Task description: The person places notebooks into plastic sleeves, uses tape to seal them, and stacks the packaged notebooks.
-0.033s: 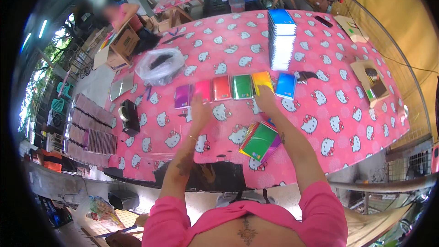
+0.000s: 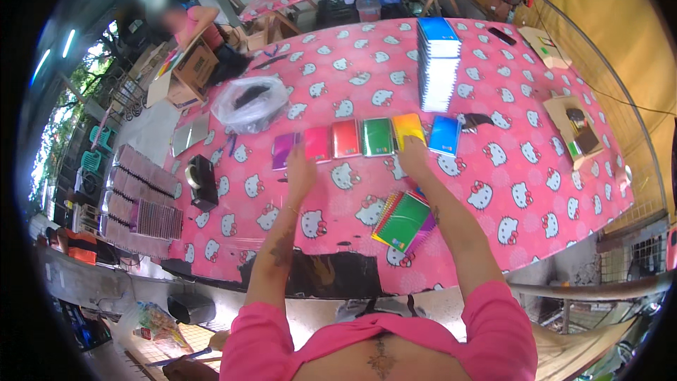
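A row of small spiral notebooks crosses the table in front of me: purple, pink, red, green, yellow and blue. My left hand reaches to the purple one's right edge, beside the pink one, fingers extended. My right hand has its fingertips at the lower edge of the yellow notebook; neither hand lifts anything. Nearer me, by my right forearm, lies a fanned pile of notebooks with a green one on top.
Behind the row rises a tall notebook stack with a blue top. A clear plastic bag, black tape dispenser and bundled notebooks are at left. Cardboard pieces lie at right. Another person sits at far left by a cardboard box.
My left hand has shifted left, from the pink notebook to the purple one. My right hand stays at the yellow notebook. The whole view has shifted slightly.
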A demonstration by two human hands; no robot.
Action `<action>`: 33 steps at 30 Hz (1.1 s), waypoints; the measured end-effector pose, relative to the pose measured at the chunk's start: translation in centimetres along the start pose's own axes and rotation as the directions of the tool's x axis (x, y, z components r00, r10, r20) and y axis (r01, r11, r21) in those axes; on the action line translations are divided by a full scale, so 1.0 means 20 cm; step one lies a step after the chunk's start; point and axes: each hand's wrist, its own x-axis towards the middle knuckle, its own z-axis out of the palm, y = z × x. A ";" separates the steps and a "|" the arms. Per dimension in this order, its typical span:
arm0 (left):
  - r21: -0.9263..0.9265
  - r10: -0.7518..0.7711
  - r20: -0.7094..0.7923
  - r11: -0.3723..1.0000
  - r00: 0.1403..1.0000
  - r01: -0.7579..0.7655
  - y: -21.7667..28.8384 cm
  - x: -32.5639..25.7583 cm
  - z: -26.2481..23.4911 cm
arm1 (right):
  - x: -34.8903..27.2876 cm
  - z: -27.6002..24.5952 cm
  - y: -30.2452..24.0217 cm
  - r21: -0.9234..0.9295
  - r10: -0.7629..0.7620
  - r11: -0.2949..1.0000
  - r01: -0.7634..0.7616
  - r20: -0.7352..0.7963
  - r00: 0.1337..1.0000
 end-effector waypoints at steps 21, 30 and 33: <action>-0.725 0.247 0.689 0.243 0.681 0.645 0.72 -0.36 -0.20 | -0.88 -0.69 -0.13 -0.021 -0.284 0.958 0.285 0.028 0.958; -0.679 0.161 0.647 0.566 0.745 0.467 0.83 -0.54 0.04 | -1.03 -0.53 -0.32 0.836 0.655 -0.043 -0.547 0.437 0.616; -0.479 0.111 0.569 0.850 0.814 0.219 0.82 -0.58 0.15 | -0.87 -0.54 -0.44 0.810 0.576 -0.117 -0.575 0.527 0.625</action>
